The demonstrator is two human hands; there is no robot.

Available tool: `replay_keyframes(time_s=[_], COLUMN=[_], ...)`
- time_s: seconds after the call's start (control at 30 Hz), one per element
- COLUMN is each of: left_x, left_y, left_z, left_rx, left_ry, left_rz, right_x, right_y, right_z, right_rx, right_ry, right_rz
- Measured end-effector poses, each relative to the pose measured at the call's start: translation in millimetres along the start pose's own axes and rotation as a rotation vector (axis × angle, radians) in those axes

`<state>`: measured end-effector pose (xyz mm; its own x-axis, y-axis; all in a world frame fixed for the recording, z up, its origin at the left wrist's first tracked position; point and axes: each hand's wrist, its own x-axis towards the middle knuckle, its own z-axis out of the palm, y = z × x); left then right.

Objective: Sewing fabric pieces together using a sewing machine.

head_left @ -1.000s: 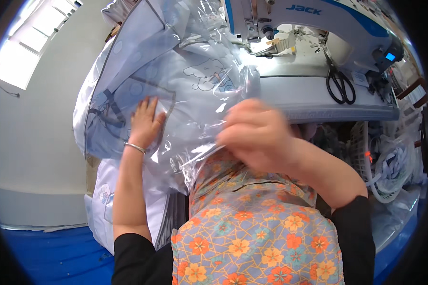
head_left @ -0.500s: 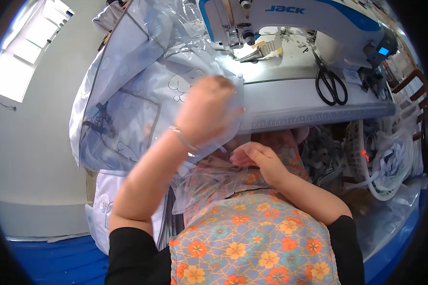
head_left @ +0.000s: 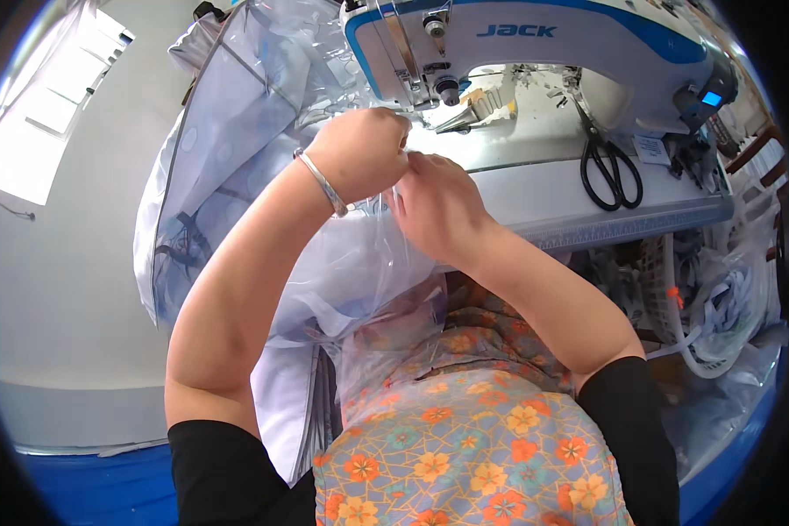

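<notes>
Our left hand (head_left: 359, 153), flat on the clear plastic sheet (head_left: 379, 241) a second ago, has risen beside the sewing machine's head (head_left: 384, 57), fingers curled; our right hand (head_left: 443, 206) has come up to meet it, both grips partly hidden from us; our left wrist now covers the printed animal drawing.

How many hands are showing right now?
2. The left hand, a silver bracelet at its wrist, is over the clear plastic in front of the sewing machine; the right hand is close beside it. Parts of both are hidden, but no other hands show.
</notes>
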<state>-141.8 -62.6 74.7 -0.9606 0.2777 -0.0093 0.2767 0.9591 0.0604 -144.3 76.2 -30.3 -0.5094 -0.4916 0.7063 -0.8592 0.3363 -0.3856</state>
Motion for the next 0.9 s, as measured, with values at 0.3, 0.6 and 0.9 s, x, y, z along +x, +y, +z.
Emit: replay_keyframes(time_s=[0.3,0.6,0.9], left_x=[9,-25,-47], left_y=[9,16,32], left_z=[2,82,93], left_rx=[-0.072,-0.099,0.021], left_ry=[0.003,0.021,0.338], left_rz=[0.107,0.267,0.302], right_x=[-9,-93,-130], right_y=[33,-71,-30], right_z=[50,53,58], right_rx=[-0.227,0.657,1.26], right_ry=[-0.194,-0.263,-0.528], right_rz=[0.203,-0.176,0.968])
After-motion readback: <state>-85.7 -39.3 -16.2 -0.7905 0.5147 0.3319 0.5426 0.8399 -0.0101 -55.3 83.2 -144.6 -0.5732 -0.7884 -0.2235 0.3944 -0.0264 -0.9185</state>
